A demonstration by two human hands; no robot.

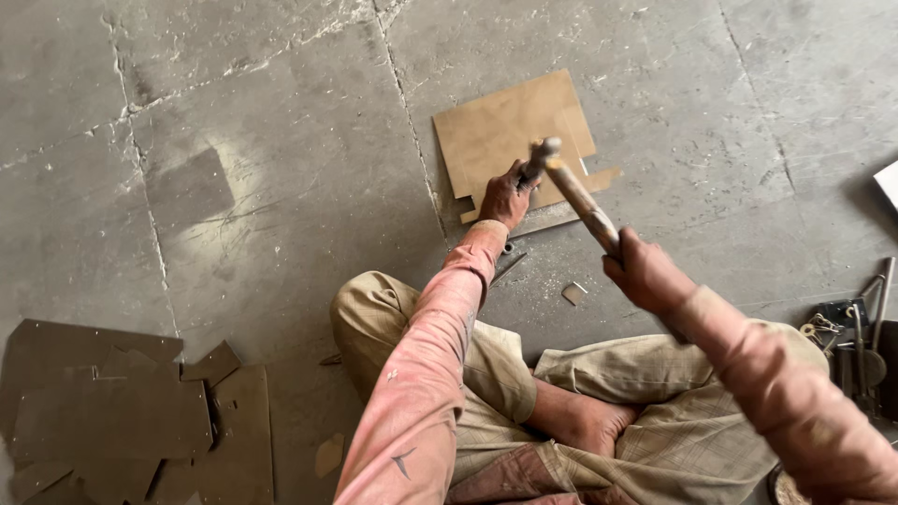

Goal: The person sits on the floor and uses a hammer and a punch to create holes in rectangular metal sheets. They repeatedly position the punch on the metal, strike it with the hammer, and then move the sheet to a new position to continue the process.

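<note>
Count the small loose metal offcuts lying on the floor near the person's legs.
2. One pale offcut lies on the floor between the two hands, ahead of the knees; a tan offcut lies beside the stacked sheets, left of the left arm. Others may be hidden.

I count two hands at work: my left hand [506, 197] and my right hand [644, 273]. One hammer [578, 194] is in my right. One chisel [531, 169] is in my left. One notched brown sheet [510, 131] lies ahead. One small cut scrap [573, 293] sits near it. One pile of cut sheets [122, 421] lies to my left; its pieces overlap too much to count.
</note>
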